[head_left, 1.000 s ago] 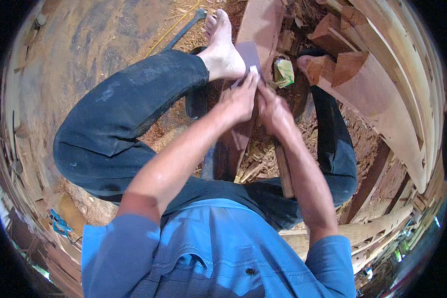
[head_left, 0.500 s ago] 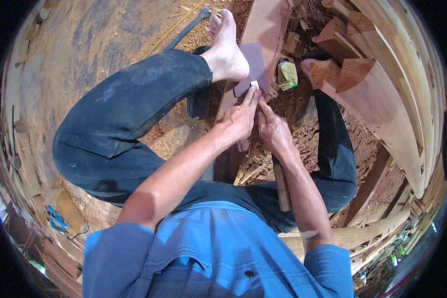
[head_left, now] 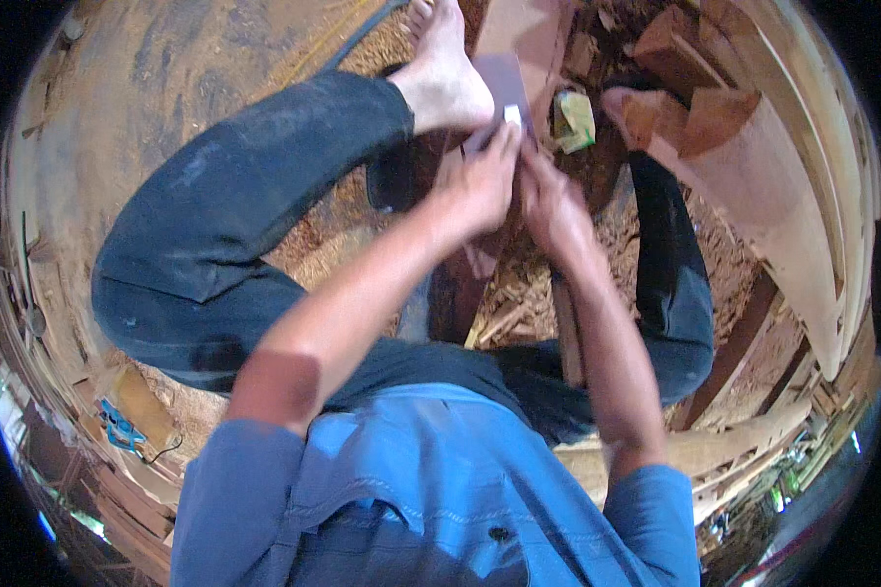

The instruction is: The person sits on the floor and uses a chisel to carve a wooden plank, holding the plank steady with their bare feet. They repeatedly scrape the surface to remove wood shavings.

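My right hand [head_left: 555, 203] is wrapped round the upper end of a wooden handle [head_left: 566, 338], which runs back beneath my right forearm. Close beside it, my left hand [head_left: 478, 188] has its fingers pressed together, pointing away from me and down. At those fingertips shows a small bright white piece [head_left: 512, 114]; whether it is part of the handled tool cannot be made out. Under the fingertips lies a flat purplish-grey slab [head_left: 500, 76], resting on a long wooden board [head_left: 522, 27]. Both hands are slightly blurred.
My bare left foot [head_left: 450, 83] rests against the slab. A crumpled yellow-green packet [head_left: 574, 121] lies right of it. Large curved timbers [head_left: 783, 186] fill the right side. Wood shavings [head_left: 519, 308] cover the ground between my legs. A blue tool [head_left: 120, 428] lies far left.
Both hands have slid forward, away from me, together with the white piece and the wooden handle. The whole scene has shifted slightly upward in the view.
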Action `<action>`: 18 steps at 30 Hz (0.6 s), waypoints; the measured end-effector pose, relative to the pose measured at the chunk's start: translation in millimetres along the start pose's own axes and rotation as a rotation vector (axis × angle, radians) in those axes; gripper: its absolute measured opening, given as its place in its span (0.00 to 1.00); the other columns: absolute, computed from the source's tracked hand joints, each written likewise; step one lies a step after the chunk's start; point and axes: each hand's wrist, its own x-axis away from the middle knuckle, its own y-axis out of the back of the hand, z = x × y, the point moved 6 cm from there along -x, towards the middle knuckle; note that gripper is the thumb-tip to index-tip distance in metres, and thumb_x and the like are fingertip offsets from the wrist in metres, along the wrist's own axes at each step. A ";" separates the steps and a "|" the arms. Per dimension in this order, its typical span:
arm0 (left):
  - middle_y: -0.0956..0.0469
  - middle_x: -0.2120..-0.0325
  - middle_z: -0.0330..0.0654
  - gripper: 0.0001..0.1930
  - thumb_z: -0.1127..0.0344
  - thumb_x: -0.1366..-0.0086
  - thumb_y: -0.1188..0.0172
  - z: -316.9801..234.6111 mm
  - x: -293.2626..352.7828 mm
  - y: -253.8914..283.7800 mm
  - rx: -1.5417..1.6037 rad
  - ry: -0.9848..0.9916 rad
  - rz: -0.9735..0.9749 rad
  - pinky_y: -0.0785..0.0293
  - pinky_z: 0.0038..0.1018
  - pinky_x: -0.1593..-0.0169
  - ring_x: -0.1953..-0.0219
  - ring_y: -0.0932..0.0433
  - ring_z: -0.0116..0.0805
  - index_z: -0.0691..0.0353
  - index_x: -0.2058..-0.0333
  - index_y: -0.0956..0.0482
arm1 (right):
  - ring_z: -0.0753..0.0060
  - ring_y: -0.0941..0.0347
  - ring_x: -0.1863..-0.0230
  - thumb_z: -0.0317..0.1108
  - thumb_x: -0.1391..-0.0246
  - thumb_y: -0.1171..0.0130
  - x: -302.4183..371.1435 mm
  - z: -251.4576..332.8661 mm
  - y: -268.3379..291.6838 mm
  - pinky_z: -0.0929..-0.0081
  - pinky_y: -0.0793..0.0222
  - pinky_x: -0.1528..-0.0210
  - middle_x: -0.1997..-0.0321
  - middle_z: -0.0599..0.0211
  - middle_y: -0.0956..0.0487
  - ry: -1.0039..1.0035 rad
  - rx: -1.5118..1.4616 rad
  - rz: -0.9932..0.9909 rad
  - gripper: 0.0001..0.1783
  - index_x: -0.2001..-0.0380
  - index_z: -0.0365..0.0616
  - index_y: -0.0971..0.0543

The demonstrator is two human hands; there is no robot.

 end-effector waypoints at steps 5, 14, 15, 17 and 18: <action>0.52 0.29 0.54 0.39 0.73 0.40 0.50 10.8 -37.1 -7.8 0.070 0.072 0.301 0.28 0.43 0.41 0.45 0.25 0.58 0.67 0.30 0.53 | 0.40 0.23 0.51 0.35 0.37 0.52 -27.1 -7.7 10.7 0.53 0.26 0.54 0.56 0.35 0.22 0.041 -0.060 -0.043 0.22 0.39 0.49 0.28; 0.48 0.30 0.55 0.38 0.74 0.41 0.49 4.4 -33.7 18.9 0.165 0.164 0.334 0.26 0.44 0.43 0.46 0.24 0.57 0.66 0.31 0.50 | 0.43 0.23 0.48 0.36 0.34 0.54 -22.7 6.7 14.9 0.58 0.26 0.51 0.50 0.37 0.23 -0.027 -0.076 -0.012 0.22 0.40 0.45 0.28; 0.47 0.31 0.55 0.38 0.73 0.41 0.49 6.5 -40.4 18.3 0.125 0.145 0.336 0.26 0.44 0.43 0.46 0.24 0.58 0.66 0.31 0.50 | 0.43 0.23 0.48 0.36 0.35 0.54 -29.0 8.2 15.8 0.59 0.26 0.50 0.50 0.37 0.23 -0.022 -0.057 -0.002 0.22 0.40 0.44 0.27; 0.48 0.30 0.56 0.39 0.73 0.42 0.48 1.4 -40.8 12.8 0.115 0.128 0.391 0.26 0.44 0.43 0.46 0.24 0.59 0.67 0.31 0.51 | 0.44 0.23 0.48 0.36 0.35 0.53 -29.6 -17.2 8.2 0.58 0.26 0.49 0.51 0.38 0.23 -0.053 -0.076 0.019 0.22 0.40 0.45 0.27; 0.50 0.30 0.56 0.41 0.73 0.43 0.48 -2.0 -27.4 9.7 0.135 0.146 0.434 0.26 0.45 0.43 0.46 0.24 0.60 0.67 0.31 0.52 | 0.43 0.24 0.47 0.35 0.36 0.52 -14.6 -20.2 1.9 0.57 0.26 0.48 0.51 0.38 0.22 -0.032 -0.035 0.014 0.22 0.39 0.47 0.28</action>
